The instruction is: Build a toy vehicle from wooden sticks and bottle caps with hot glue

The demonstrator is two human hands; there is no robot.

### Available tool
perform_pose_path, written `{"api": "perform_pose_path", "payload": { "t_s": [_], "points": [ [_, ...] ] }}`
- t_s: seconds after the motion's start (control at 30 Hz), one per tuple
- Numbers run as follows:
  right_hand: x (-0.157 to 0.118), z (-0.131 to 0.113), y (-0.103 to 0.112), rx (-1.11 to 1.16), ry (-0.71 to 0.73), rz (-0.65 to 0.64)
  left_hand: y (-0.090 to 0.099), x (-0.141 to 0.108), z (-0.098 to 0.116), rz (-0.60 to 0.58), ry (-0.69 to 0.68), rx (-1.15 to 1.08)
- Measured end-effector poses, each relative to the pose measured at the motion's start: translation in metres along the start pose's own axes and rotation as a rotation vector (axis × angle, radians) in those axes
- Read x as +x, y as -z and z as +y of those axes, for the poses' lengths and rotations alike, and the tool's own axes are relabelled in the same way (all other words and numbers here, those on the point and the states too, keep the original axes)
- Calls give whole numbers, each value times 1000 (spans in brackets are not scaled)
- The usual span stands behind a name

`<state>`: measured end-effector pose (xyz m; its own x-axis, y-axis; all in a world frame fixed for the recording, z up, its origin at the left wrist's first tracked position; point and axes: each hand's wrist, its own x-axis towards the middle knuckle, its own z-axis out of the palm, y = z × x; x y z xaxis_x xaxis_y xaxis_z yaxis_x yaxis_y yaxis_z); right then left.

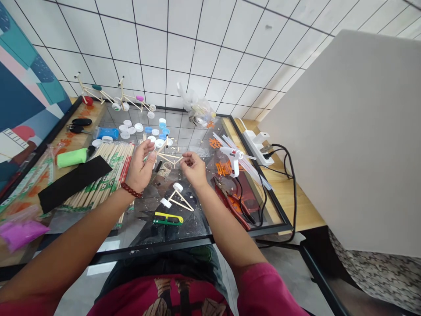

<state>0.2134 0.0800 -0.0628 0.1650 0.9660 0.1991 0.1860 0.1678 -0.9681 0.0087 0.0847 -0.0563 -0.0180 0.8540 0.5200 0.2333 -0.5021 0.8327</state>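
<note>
A small frame of pale wooden sticks (171,156), with a dark-tipped upright at its top, is held just above the table. My left hand (142,167), with a beaded bracelet at the wrist, has its thumb and fingers closed at the frame's left end. At the right end, the fingertips of my right hand (194,169) pinch a stick. Nearer me lies a second stick piece (181,202) with two white bottle caps (178,187) as wheels. Yellow-green thread snips (168,218) rest in front of it. A small clear container (164,170) sits below the held frame.
Bundled wooden sticks (95,193), black foam sheet (75,182) and green clay pack (72,157) lie left. Loose bottle caps (126,128) and two finished stick tricycles (126,100) stand behind. On the right are a glue gun (234,159), red-handled pliers (230,202) and a power strip (258,145).
</note>
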Motion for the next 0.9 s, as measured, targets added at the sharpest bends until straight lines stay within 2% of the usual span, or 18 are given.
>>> {"api": "perform_pose_path", "payload": {
  "t_s": [0.3,0.57,0.9],
  "points": [
    [1,1,0,-26,13,3,-1,0,0,21,7,-15],
    [1,1,0,-40,18,76,-1,0,0,21,12,-15],
    [1,1,1,-42,12,68,0,0,2,20,12,-1]
  ]
}}
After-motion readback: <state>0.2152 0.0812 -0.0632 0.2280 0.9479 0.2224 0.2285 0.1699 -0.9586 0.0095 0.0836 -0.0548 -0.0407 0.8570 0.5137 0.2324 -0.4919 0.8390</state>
